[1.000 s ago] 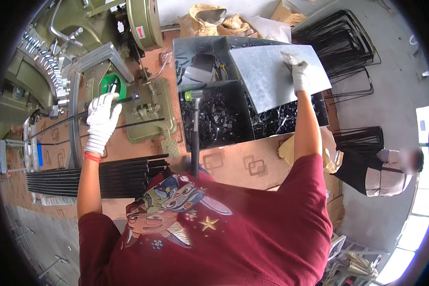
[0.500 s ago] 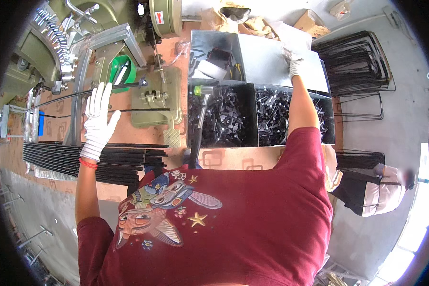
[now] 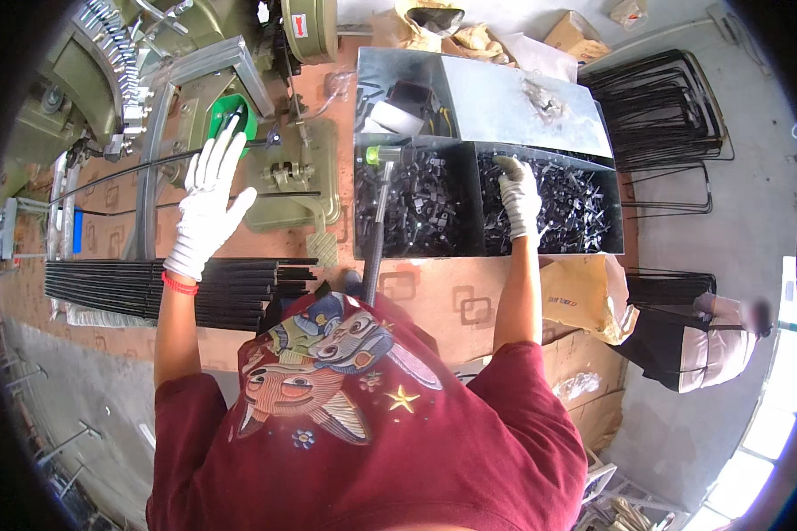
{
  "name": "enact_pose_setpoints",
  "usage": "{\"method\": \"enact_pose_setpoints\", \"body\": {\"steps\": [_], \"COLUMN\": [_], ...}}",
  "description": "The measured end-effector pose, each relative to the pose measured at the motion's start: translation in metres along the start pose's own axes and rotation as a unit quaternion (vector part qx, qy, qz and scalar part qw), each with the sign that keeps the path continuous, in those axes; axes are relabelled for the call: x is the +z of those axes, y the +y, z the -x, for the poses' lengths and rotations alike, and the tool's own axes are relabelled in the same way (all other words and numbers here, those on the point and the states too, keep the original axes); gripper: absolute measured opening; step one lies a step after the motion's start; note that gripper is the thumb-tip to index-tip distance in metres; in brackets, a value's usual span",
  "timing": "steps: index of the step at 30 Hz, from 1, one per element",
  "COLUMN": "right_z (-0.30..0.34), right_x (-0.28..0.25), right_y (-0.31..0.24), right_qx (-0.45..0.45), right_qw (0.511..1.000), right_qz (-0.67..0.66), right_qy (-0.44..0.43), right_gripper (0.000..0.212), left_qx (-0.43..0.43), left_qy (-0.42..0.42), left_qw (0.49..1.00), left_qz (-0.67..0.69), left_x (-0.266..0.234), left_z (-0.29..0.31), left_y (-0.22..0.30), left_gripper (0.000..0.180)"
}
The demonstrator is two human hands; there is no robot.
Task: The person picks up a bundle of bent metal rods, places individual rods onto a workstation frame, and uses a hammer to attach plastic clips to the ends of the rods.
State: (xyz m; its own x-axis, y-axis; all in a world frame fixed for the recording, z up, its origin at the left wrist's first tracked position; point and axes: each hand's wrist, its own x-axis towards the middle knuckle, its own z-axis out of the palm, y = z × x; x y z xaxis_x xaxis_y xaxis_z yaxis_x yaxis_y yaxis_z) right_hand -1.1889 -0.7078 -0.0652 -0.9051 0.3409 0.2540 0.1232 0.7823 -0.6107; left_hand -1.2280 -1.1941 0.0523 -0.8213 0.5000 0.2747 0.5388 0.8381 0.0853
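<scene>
Near the right hand (image 3: 519, 196), grip unclear, jumbled black, glinting small parts (image 3: 576, 202); left hand (image 3: 207, 205) wide.

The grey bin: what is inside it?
Small black parts lie in the near half, a white object among others at far left. The grey sheet and right hand hide anything beneath.

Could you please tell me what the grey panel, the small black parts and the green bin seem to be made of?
The grey panel looks like sheet metal, perhaps galvanised, from its dull silvery sheen. The small black parts are probably metal with a dark coating, as some glint, though plastic is possible. The green bin looks like smooth plastic, given its even, bright colour.
</scene>
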Motion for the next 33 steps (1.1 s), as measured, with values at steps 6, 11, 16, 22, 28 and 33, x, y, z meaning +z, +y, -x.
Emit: {"method": "enact_pose_setpoints", "body": {"steps": [6,11,16,22,28,33], "right_z": [-0.001,0.005,0.037,0.069,0.099,0.126], "right_x": [-0.013,-0.06,-0.078,-0.04,0.004,0.034], "right_y": [0.0,-0.039,-0.135,-0.232,-0.293,-0.349], "right_qx": [-0.065,0.089,0.003,-0.03,0.028,0.03], "right_qw": [0.992,0.973,0.83,0.742,0.739,0.83], "right_qz": [0.101,-0.208,-0.558,-0.666,-0.672,-0.555], "right_qy": [-0.024,0.05,0.029,-0.073,-0.034,0.032], "right_gripper": [0.013,0.01,0.011,0.015,0.012,0.011], "left_qx": [0.0,0.001,0.03,0.057,0.036,-0.012], "left_qy": [-0.004,0.024,0.039,0.057,-0.018,-0.013], "left_qw": [1.0,1.0,0.992,0.927,0.894,0.886], "left_qz": [-0.014,0.016,0.118,0.367,0.446,0.464], "left_x": [0.002,0.0,-0.025,-0.056,-0.083,-0.094], "left_z": [0.001,0.0,-0.011,-0.017,0.018,0.06], "left_y": [-0.001,0.008,0.064,0.113,0.092,0.052], "left_gripper": [0.071,0.062,0.042,0.056,0.055,0.041]}}
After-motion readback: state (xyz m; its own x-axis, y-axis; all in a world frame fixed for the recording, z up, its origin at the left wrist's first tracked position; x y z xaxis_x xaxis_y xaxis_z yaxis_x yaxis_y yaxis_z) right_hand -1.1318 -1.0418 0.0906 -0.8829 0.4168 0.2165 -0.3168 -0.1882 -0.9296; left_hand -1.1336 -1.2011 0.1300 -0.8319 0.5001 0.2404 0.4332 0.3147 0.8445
